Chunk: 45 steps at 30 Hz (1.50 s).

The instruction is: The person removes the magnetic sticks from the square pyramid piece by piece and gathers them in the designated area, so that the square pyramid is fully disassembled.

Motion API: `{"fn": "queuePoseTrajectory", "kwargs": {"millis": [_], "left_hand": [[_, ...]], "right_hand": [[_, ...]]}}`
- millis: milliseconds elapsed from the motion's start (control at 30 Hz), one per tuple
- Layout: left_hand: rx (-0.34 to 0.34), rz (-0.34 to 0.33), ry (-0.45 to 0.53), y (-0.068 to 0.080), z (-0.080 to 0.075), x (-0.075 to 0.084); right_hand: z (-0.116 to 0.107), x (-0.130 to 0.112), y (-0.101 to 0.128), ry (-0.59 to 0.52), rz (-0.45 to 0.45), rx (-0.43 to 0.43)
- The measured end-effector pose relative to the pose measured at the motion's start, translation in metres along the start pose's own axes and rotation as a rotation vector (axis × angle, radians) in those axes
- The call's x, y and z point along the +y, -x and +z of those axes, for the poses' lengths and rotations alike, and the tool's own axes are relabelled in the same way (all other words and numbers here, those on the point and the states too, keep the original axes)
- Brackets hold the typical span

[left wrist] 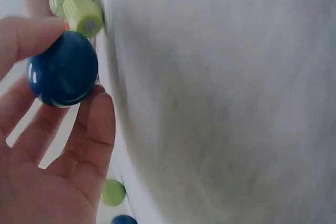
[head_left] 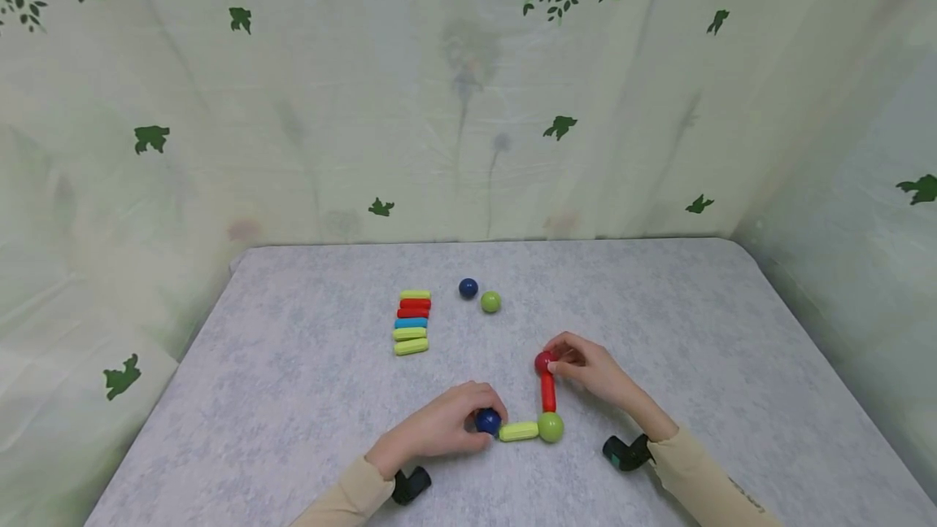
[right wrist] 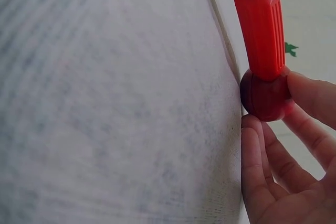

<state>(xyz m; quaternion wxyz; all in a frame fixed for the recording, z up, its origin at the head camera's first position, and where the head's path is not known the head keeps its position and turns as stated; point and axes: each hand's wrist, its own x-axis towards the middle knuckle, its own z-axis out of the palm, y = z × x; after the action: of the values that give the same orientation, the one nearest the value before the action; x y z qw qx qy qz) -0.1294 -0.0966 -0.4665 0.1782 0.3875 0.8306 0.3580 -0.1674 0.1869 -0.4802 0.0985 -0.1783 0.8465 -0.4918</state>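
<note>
Your left hand (head_left: 439, 427) pinches the blue ball (head_left: 487, 420) at 6 o'clock on the worktop (head_left: 659, 307), just beside the green stick (head_left: 519, 431). Your right hand (head_left: 593, 368) pinches the red ball (head_left: 544, 362) atop the red stick (head_left: 548, 392). Hold both gently so the corner stays joined. There is open room at 3 o'clock; spare sticks (head_left: 412, 322) lie at 11.

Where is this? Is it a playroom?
Maybe a play corner, though I can't be sure. A grey table has toy sticks and balls on it, and leaf-printed cloth hangs all round.
</note>
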Motion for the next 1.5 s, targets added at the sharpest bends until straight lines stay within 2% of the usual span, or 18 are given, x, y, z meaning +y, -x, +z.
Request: {"fn": "queuePoseTrajectory", "kwargs": {"millis": [100,300,433,567,633,800,1033,1267,1500], "left_hand": [[0.096,-0.011,0.047,-0.003,-0.003,-0.005],[0.369,-0.055,0.051,-0.013,-0.016,-0.018],[0.49,-0.158,0.029,-0.025,-0.027,-0.025],[0.563,-0.277,0.028,-0.038,-0.035,-0.03],[0.588,-0.317,0.032,-0.044,-0.038,-0.033],[0.63,-0.369,0.019,-0.059,-0.042,-0.04],[0.643,-0.404,-0.028,-0.072,-0.045,-0.042],[0.659,-0.391,-0.001,-0.074,-0.046,-0.044],[0.663,-0.368,0.055,-0.066,-0.047,-0.045]], "right_hand": [[-0.001,0.002,0.001,0.004,-0.005,0.001],[-0.001,0.004,0.0,-0.003,-0.008,-0.007],[-0.001,0.004,0.0,-0.008,-0.005,-0.013],[-0.001,0.002,0.0,-0.007,-0.007,-0.015],[-0.002,-0.005,0.002,-0.004,-0.004,-0.018],[-0.004,-0.03,0.008,0.004,-0.001,-0.024],[0.001,-0.003,0.001,0.016,0.008,-0.006],[-0.003,-0.028,0.007,-0.016,0.001,-0.025],[-0.002,-0.004,0.003,-0.004,0.008,-0.021]]}}
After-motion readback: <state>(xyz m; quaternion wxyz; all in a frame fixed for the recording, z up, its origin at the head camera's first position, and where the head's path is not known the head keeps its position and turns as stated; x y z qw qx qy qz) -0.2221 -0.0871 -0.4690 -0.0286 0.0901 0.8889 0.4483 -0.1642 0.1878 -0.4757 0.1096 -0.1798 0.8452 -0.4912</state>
